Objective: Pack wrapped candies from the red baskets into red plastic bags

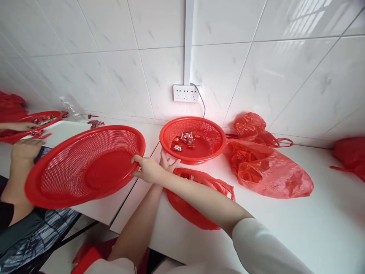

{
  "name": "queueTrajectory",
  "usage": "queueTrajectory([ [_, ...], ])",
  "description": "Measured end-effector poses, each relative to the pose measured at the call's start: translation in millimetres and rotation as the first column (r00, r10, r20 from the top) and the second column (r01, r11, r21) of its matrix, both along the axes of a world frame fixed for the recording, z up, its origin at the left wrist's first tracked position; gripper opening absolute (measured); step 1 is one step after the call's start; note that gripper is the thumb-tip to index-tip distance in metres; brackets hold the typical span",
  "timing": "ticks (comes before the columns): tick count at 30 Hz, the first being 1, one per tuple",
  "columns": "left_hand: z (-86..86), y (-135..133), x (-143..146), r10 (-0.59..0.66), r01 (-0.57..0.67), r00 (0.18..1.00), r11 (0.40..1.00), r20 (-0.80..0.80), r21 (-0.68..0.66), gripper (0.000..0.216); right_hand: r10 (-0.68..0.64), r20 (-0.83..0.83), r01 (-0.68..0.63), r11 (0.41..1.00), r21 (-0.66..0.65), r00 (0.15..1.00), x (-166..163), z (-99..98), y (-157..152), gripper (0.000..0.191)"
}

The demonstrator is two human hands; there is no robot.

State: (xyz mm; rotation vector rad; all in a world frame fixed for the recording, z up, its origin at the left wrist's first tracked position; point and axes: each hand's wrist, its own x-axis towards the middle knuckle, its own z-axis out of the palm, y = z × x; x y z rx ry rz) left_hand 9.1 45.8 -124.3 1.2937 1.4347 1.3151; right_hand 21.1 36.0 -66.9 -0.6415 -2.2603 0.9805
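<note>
My right hand (145, 168) reaches across to the left, its fingers closed on the rim of a large red plastic basket (108, 167). That basket is held tilted, with nothing inside. Under my right forearm, my left hand (167, 163) has its fingers apart against the near left side of a second red basket (209, 150). Several small wrapped snack packets (187, 139) lie in the second basket, which stands on the white table. Just in front of it lies a red plastic bag (196, 201) with packets showing in its mouth, partly covered by my right arm.
Crumpled red bags (268, 167) lie right of the second basket; another red bag (349, 156) is at the far right. On the left, another person's hand (25, 150) is beside a white box (64, 131) and a further red basket (54, 118). A power strip (186, 94) is on the tiled wall.
</note>
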Motion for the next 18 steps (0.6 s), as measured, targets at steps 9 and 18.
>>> queueTrajectory([
  [9,-18.1,1,-8,0.053,-0.043,0.994,0.993,-0.098,0.106,0.082,-0.190,0.284,0.195,0.981,0.012,0.940,-68,-17.9,15,0.048],
  [18,-8.7,1,-20,0.002,0.000,0.999,0.999,-0.054,0.036,0.052,0.004,0.047,-0.002,0.999,-0.038,0.999,-23,-18.9,-9,0.077],
])
